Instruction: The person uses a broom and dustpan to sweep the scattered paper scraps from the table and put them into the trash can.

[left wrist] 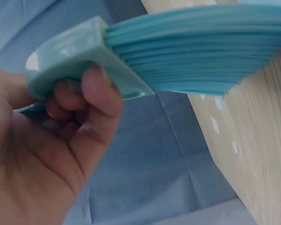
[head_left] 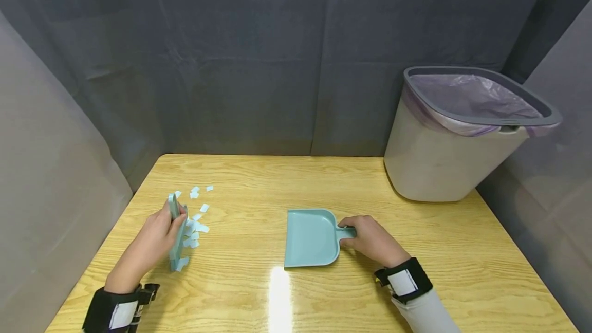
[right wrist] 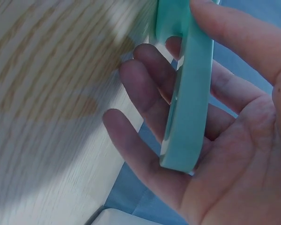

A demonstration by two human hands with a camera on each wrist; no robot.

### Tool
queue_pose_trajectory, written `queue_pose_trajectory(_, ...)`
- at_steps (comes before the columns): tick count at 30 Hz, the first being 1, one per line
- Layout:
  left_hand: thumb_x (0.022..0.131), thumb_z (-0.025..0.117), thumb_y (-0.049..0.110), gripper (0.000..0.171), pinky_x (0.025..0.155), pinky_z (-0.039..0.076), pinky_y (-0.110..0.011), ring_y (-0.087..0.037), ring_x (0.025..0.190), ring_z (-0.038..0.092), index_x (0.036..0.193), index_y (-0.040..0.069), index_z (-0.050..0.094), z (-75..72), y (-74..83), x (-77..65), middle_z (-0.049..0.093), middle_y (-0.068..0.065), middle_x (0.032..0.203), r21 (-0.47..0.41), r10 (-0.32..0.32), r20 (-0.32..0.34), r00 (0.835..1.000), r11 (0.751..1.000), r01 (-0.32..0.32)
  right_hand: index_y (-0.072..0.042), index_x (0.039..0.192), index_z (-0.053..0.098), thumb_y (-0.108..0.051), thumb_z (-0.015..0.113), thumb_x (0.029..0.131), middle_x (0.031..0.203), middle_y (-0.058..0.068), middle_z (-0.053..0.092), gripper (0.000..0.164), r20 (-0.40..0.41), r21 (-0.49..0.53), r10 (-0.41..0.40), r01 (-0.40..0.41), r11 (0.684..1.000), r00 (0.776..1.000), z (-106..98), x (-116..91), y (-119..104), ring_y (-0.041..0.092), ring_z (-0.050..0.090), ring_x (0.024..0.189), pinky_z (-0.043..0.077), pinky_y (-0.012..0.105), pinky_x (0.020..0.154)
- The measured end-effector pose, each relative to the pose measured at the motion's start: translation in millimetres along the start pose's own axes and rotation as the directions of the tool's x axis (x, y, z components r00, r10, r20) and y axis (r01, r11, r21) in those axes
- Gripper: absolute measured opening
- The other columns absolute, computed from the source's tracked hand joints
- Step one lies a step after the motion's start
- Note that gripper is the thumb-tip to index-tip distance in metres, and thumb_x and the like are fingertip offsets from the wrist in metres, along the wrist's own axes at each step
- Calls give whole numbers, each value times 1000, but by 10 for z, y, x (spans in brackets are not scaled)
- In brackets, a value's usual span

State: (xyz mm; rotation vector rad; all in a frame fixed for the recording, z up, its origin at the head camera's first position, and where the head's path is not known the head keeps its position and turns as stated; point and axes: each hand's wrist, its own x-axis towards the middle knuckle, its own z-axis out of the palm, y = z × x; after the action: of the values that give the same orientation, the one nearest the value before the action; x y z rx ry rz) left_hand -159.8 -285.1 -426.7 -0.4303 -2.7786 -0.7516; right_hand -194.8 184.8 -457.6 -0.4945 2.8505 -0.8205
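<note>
My left hand point(head_left: 150, 238) grips a pale teal hand brush point(head_left: 176, 251) by its handle at the left of the table. In the left wrist view, the fingers curl at the handle, and long teal bristles point(left wrist: 192, 51) reach down to the wood. Small pale paper scraps point(head_left: 201, 227) lie scattered just right of the brush, some partly hidden by it. A matching dustpan point(head_left: 311, 240) sits mid-table, its straight edge facing left. My right hand point(head_left: 372, 240) holds it by the handle point(right wrist: 189, 103), thumb on top and fingers underneath.
A beige trash bin point(head_left: 444, 163) with a grey rim and a purplish liner stands at the back right. Wood-grain table point(head_left: 240, 184) lies between the scraps and the dustpan. Grey cloth point(head_left: 259, 66) hangs behind and on both sides.
</note>
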Motion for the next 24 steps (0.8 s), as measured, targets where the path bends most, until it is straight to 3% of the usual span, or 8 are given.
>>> queue_pose_trajectory(8, 105, 55, 0, 8, 62, 48, -35, -17, 73, 53, 111, 0, 50, 144, 138, 116, 57, -7, 89, -27, 69, -6, 998, 997, -69, -4, 110, 77, -10, 86, 85, 110, 6, 75, 27, -5, 9, -22, 22, 1000, 1000, 3, -8, -13, 24, 69, 106, 55, 45, 94)
queue_pose_trajectory(18, 108, 52, 4, 8, 60, 45, -29, -14, 68, 48, 114, 1, 48, 268, 271, 178, 52, -5, 84, -97, 36, 72, 997, 995, -29, -3, 112, 77, -12, 84, 87, 113, 8, 75, 28, 17, 47, -22, 21, 999, 1000, -1, -16, -11, 24, 70, 108, 56, 45, 93)
queue_pose_trajectory(24, 109, 52, 6, 5, 61, 43, -29, -15, 70, 47, 109, 3, 49, 340, 339, 215, 49, -2, 84, -111, 79, 60, 995, 991, -72, -2, 114, 77, -12, 84, 87, 113, 9, 75, 29, 21, 59, -33, 32, 998, 999, -11, -19, -15, 26, 70, 108, 57, 45, 92)
